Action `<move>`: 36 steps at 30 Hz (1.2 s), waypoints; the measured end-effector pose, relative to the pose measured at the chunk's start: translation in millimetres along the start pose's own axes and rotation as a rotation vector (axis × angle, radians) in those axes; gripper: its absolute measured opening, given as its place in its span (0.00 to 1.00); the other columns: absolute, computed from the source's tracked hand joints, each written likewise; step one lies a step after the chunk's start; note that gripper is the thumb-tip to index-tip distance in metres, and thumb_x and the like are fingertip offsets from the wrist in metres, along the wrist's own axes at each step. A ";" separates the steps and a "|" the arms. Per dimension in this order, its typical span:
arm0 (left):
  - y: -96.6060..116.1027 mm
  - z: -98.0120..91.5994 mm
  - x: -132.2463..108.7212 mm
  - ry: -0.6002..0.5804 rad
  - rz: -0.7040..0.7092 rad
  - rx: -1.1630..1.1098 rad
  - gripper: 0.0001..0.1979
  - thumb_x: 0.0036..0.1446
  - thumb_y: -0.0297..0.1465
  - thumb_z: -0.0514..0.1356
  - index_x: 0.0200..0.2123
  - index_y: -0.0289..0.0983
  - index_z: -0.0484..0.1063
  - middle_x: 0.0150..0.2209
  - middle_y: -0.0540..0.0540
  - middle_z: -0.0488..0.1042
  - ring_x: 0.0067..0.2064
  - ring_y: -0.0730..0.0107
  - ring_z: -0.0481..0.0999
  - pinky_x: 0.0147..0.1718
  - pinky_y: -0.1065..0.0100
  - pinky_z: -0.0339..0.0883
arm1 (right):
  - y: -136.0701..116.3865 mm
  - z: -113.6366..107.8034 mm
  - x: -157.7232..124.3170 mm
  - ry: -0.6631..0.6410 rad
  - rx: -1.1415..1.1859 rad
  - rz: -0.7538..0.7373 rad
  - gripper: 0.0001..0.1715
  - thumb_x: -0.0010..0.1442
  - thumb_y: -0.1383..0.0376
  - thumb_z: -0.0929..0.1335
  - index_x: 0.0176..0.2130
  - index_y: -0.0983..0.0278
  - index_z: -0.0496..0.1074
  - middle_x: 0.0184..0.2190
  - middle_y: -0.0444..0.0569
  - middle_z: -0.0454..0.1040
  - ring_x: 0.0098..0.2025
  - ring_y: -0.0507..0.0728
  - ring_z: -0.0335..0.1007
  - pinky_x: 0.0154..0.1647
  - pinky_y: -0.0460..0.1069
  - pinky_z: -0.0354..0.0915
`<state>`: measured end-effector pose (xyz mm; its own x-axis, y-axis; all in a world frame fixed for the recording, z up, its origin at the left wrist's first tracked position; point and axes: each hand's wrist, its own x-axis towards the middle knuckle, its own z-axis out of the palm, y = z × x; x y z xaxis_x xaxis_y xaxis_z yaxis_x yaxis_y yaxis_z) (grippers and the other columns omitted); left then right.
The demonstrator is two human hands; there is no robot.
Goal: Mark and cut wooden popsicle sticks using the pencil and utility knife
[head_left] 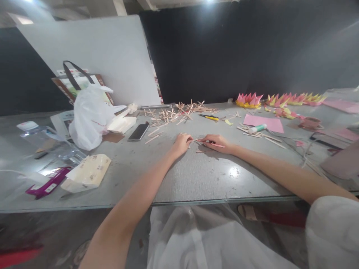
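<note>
Both my hands rest on the grey table (196,175), close together at its middle. My left hand (182,143) is curled, its fingertips pinching the end of a thin wooden stick (194,140). My right hand (217,142) is closed round a thin pink pen-like tool (215,145) whose tip points toward the stick. A short wooden piece (200,151) lies just in front of my right hand. A pile of wooden sticks (179,112) lies farther back.
A phone (138,131), a white plastic bag (89,117), a tissue pack (86,172) and a purple box (46,186) sit left. A yellow cutter (209,117), pink paper (263,123), a glue stick (257,128) and folded paper flowers (249,100) lie right.
</note>
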<state>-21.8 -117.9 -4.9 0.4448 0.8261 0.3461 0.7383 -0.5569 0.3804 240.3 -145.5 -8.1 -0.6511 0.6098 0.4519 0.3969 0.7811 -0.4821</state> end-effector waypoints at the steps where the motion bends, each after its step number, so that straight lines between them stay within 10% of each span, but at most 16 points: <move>1: 0.0 0.4 0.3 0.002 -0.001 -0.002 0.05 0.64 0.25 0.65 0.37 0.37 0.82 0.38 0.42 0.80 0.47 0.57 0.76 0.52 0.58 0.67 | -0.7 -0.4 0.1 -0.001 -0.005 -0.019 0.25 0.76 0.53 0.62 0.61 0.61 0.77 0.47 0.55 0.80 0.43 0.57 0.77 0.47 0.50 0.70; 36: -2.7 0.3 3.0 0.013 0.023 -0.002 0.05 0.63 0.26 0.66 0.36 0.37 0.83 0.37 0.42 0.80 0.44 0.58 0.76 0.51 0.58 0.68 | -2.4 -1.9 1.0 -0.071 -0.028 -0.086 0.25 0.78 0.56 0.60 0.65 0.60 0.73 0.53 0.56 0.79 0.50 0.58 0.78 0.51 0.51 0.71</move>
<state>-22.4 -113.9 -5.1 0.4548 0.8119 0.3659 0.7270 -0.5758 0.3741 239.8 -146.5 -5.1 -0.7272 0.5302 0.4360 0.3551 0.8341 -0.4222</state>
